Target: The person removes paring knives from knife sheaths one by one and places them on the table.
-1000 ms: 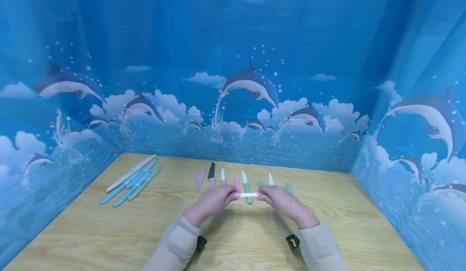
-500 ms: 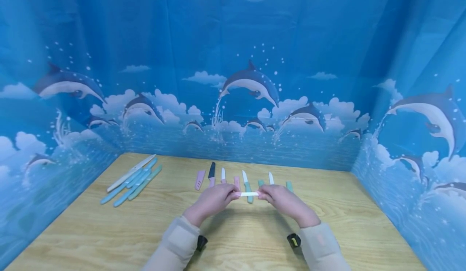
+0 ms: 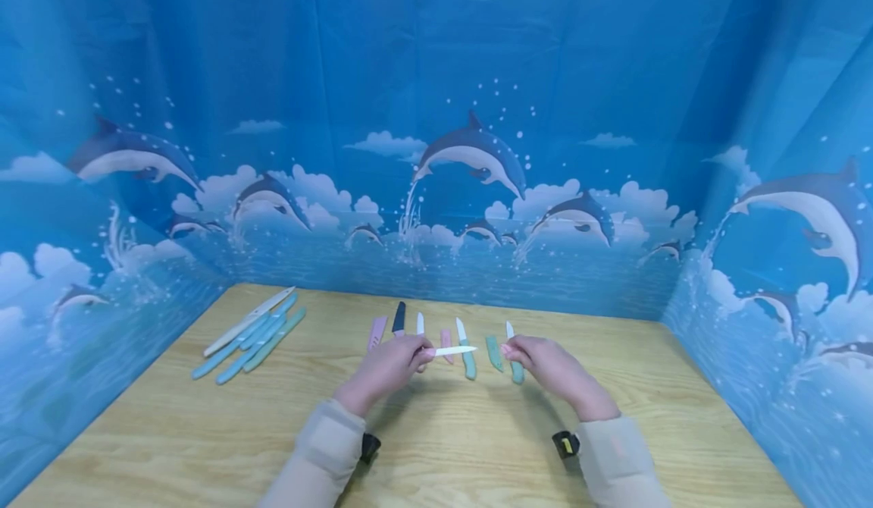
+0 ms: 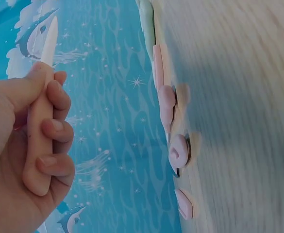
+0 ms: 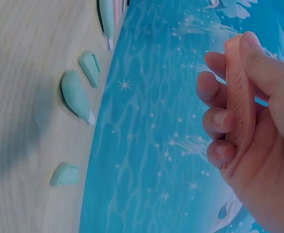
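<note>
Blue curtain (image 3: pixel 436 61) with leaping dolphins at back and both sides. Wood-grain table (image 3: pixel 464 447) below it. Pale sleeves (image 3: pixel 327 440) reach in from the near edge, a small black device at each wrist. Far left of table: loose pile of long slim pieces (image 3: pixel 252 333), white, blue and green, some overlapping.

Left hand (image 3: pixel 385 368) grips a pink-handled knife (image 4: pixel 40 136), fingers curled round the handle, thumb near the blade's base; white blade bare, tip toward the other hand. Right hand (image 3: pixel 555 368) holds a pink cover (image 5: pixel 240 97), thumb at its upper end. Knife and cover apart, both raised above the table.

Row beyond the hands, smaller: black-bladed knife (image 3: pixel 399 318), white-bladed knife (image 3: pixel 420 323), two green-handled knives (image 3: pixel 469 362). Smallest, flat among them: two pink sheaths (image 3: pixel 377 332) and two green sheaths (image 5: pixel 65 174), one at the right end.
</note>
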Motion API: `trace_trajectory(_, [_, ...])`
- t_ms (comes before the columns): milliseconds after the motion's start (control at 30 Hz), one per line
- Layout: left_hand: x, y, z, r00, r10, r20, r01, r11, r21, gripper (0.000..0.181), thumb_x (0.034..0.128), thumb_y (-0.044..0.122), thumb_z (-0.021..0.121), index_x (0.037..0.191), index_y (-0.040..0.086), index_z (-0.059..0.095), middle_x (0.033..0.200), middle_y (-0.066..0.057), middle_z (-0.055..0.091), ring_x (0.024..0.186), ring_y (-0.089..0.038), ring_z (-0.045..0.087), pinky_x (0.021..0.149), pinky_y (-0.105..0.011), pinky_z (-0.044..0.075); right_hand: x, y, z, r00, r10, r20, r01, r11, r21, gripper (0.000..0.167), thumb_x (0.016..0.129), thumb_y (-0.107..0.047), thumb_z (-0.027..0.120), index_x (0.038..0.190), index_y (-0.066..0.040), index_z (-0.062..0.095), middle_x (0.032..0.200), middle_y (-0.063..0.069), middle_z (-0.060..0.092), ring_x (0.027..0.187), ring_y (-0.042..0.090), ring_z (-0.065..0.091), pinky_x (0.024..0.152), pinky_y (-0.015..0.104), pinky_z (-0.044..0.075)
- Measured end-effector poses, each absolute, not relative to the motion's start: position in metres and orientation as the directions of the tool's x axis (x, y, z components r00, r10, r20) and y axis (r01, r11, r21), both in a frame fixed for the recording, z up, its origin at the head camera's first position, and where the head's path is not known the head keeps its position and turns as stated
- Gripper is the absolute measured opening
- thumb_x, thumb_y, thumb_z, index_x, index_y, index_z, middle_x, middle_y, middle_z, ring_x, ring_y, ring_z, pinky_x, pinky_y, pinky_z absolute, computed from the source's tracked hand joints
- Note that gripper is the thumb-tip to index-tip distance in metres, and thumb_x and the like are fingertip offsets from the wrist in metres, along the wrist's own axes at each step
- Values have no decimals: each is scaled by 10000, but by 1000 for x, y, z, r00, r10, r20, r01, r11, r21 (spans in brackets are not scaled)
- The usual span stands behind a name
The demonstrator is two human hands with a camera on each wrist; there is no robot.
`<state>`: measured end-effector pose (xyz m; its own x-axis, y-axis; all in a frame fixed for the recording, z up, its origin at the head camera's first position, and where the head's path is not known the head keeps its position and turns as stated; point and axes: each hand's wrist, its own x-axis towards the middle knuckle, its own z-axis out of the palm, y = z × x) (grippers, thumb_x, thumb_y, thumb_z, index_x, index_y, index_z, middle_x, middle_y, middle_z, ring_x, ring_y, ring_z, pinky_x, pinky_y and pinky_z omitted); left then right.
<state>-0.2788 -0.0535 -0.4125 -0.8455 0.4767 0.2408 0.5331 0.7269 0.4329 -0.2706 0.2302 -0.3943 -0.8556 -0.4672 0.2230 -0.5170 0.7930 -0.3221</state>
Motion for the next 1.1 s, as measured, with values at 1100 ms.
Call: trace_trajectory(1100, [-308,80,-390,-926,374,56,325,710,624,228,993,379,529,1028,164,596,567,27,622,472,-138,602,455,-263,424,-299,322,-394,-1000,8,7,2,808,-589,763,984,-620,286,1253,86,393,1064,216,639,933,309,619,771,458,512])
